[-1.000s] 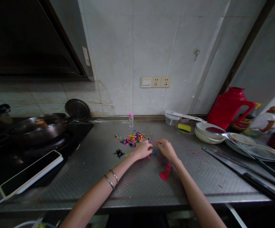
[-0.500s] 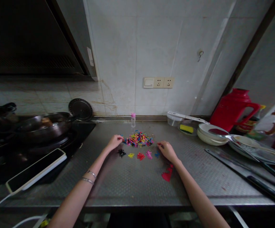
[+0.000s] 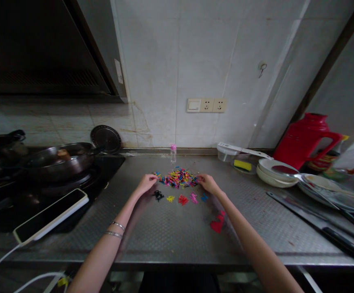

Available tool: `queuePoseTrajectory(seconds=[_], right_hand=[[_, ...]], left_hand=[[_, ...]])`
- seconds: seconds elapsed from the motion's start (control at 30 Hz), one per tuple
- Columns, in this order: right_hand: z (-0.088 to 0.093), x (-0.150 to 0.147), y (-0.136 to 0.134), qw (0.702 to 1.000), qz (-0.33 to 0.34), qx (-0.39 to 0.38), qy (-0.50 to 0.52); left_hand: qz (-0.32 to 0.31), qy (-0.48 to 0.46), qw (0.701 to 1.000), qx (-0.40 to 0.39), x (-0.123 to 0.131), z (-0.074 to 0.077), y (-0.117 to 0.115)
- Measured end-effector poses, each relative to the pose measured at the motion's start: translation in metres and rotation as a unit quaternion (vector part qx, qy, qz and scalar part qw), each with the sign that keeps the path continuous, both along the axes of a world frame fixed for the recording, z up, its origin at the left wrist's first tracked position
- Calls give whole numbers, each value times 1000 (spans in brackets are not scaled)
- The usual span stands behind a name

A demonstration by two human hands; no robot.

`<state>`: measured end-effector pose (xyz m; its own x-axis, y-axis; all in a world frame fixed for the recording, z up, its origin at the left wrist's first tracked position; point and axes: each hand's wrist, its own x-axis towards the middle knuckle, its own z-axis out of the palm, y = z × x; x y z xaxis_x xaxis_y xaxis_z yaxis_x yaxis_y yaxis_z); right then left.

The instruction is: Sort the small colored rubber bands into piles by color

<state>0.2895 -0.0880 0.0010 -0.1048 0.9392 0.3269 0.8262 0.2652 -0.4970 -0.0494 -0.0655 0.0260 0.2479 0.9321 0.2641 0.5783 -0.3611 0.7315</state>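
A heap of small multicoloured rubber bands [image 3: 179, 178] lies on the metal counter. My left hand [image 3: 147, 183] is at the heap's left edge, its fingertips pinched together; anything between them is too small to make out. At the right edge, my right hand [image 3: 207, 183] touches the bands with its fingers drawn together. In front of the heap lie small sorted piles: black bands [image 3: 158, 195], yellow bands [image 3: 170, 198], red bands [image 3: 183, 199], pink bands [image 3: 193, 197] and blue bands [image 3: 204, 197]. Behind the heap stands a small clear bottle [image 3: 173, 155] with a pink cap.
A red heart-patterned piece [image 3: 217, 224] lies by my right forearm. Left are a phone-like device [image 3: 51, 217] with a cable and a pan [image 3: 60, 162] on the stove. Right are a sponge [image 3: 242, 165], stacked bowls [image 3: 274, 179], a long-handled utensil [image 3: 302, 215] and a red jug [image 3: 302, 140].
My right hand has moved left and slightly forward, from beside the blue pile to the heap's right edge. My left hand stays at the left edge. The view has shifted slightly.
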Motion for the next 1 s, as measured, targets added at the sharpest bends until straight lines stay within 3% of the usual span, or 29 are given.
queuePoseTrajectory(seconds=[0.17, 0.33, 0.5, 0.63, 0.77, 1.0], right_hand=[[-4, -1, 0, 1000, -4, 6, 12], [10, -3, -11, 999, 4, 29, 31], [30, -19, -30, 995, 83, -44, 21], [34, -30, -42, 984, 141, -103, 26], [34, -33, -47, 984, 123, -119, 42], [31, -29, -47, 989, 85, -41, 112]], left_hand=[[17, -18, 1000, 7, -10, 11, -3], [42, -30, 999, 10, -17, 11, 3], [38, -28, 999, 11, -16, 8, 3], [34, -18, 999, 6, -13, 6, 1], [39, 3, 999, 8, -13, 4, 1], [112, 115, 987, -8, -17, 7, -6]])
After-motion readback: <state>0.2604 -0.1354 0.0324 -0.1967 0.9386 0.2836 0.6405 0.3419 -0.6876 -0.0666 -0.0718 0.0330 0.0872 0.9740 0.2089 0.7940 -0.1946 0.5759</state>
